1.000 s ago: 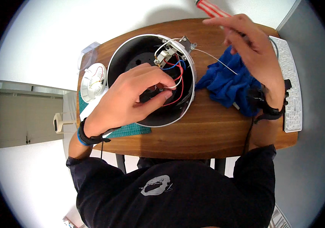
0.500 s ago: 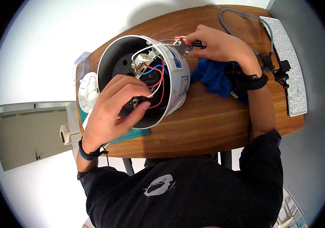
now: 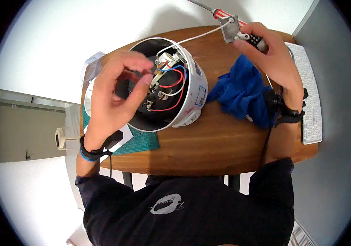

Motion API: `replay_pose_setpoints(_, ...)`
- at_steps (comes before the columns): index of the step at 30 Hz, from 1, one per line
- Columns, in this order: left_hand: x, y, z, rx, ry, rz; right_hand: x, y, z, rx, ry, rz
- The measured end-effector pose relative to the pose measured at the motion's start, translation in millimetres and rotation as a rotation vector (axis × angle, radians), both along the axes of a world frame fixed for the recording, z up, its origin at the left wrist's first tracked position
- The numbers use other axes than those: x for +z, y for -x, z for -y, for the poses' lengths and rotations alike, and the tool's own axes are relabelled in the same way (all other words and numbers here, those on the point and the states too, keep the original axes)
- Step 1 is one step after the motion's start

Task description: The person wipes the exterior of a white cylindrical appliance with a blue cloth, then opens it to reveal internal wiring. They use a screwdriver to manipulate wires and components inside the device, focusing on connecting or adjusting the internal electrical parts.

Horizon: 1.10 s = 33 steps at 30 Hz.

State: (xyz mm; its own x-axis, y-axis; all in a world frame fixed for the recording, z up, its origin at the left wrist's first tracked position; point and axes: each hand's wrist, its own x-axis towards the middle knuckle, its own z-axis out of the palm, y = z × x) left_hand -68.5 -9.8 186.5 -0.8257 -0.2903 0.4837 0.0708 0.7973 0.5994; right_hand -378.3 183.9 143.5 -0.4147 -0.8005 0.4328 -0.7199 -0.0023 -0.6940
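A white round rice-cooker-like housing (image 3: pixel 195 96) lies on its side, its dark mouth exposing red, blue and white wires. A white switch-like part (image 3: pixel 168 58) sits among them. In front of the mouth, my left hand (image 3: pixel 116 92) is curled, with thumb and index fingertips slightly apart near that part; nothing shows between them. My right hand (image 3: pixel 276 61) is closed beyond the far right of the housing. It grips a screwdriver (image 3: pixel 222 14) with a red-and-white striped handle and black dotted end. A small metal plate (image 3: pixel 229 32) is held against it, tied to the housing by a white wire (image 3: pixel 196 38).
A crumpled blue cloth (image 3: pixel 241 92) lies right of the housing on the wooden table (image 3: pixel 208 143). A white keyboard (image 3: pixel 310 94) stands along the right edge. Under my left wrist are a green cutting mat (image 3: pixel 144 143) and white paper (image 3: pixel 122 143). A clear container (image 3: pixel 92 63) is behind.
My right hand has moved up and right with the screwdriver and plate, stretching the white wire. My left hand has drawn back, up and left from the wires inside the housing.
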Motion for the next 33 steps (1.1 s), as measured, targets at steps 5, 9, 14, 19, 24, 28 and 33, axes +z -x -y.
replay_pose_setpoints(5,21,22,-7,0.002,0.008,-0.011,9,-28,-1,0.092,0.239,0.02)
replay_pose_setpoints(9,38,47,-14,-0.126,0.175,0.006,19,-58,-3,0.059,0.235,0.037)
replay_pose_setpoints(14,40,64,-26,-0.21,0.163,-0.065,23,-75,-1,0.087,0.219,-0.007)
replay_pose_setpoints(19,58,59,-25,-0.237,0.076,-0.034,18,-71,2,0.124,0.206,0.057)
replay_pose_setpoints(24,42,44,15,-0.304,-0.136,-0.202,23,-75,2,0.158,0.149,0.047)
replay_pose_setpoints(28,39,18,25,-0.196,-0.338,-0.207,25,-72,1,0.214,0.125,0.02)
replay_pose_setpoints(33,28,-15,41,-0.102,-0.411,-0.187,24,-74,3,0.222,0.119,-0.013)
